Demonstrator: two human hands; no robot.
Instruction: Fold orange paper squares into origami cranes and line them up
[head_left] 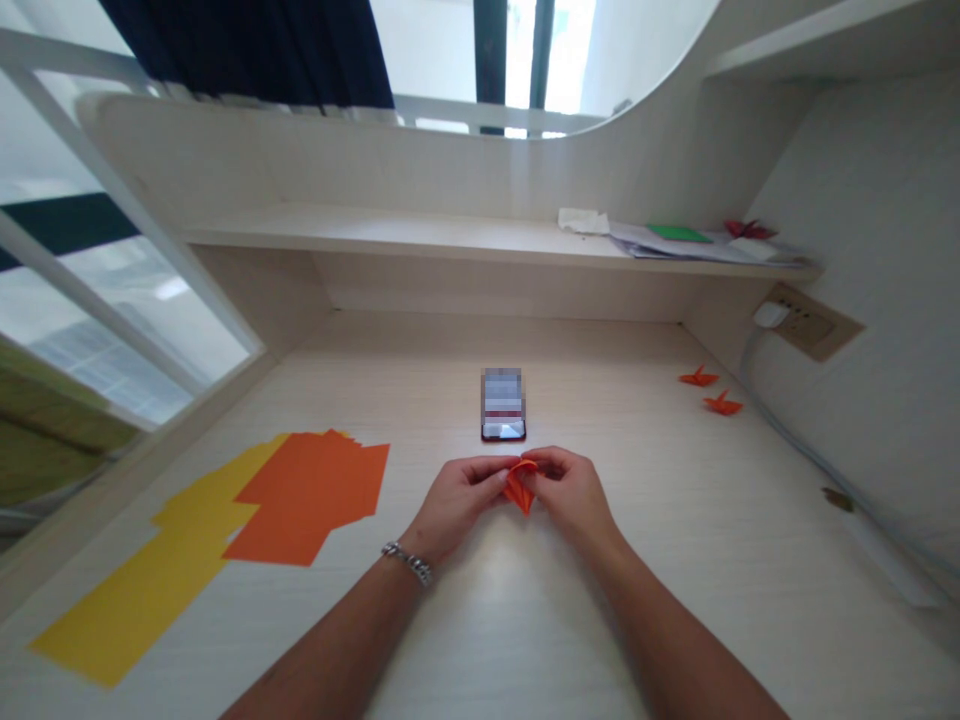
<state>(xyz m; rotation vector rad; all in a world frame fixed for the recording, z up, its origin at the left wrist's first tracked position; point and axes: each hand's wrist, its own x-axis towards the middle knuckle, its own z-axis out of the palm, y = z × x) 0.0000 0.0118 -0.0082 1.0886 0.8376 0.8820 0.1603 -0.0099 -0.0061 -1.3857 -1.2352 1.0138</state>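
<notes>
Both hands meet over the middle of the pale wooden desk (675, 560), pinching a small folded piece of orange paper (519, 487) between them. My left hand (459, 502), with a metal bracelet at the wrist, grips its left side with closed fingers. On the other side, my right hand (571, 495) has its fingers curled over the top of the paper. Just beyond the hands a phone (502, 405) lies flat with its screen lit.
Orange sheets (311, 495) and yellow sheets (142, 590) lie fanned out at the left. Two small orange folded figures (711, 390) sit at the right near a wall socket (806, 322). A shelf (420, 232) above holds papers and a red folded figure (748, 229).
</notes>
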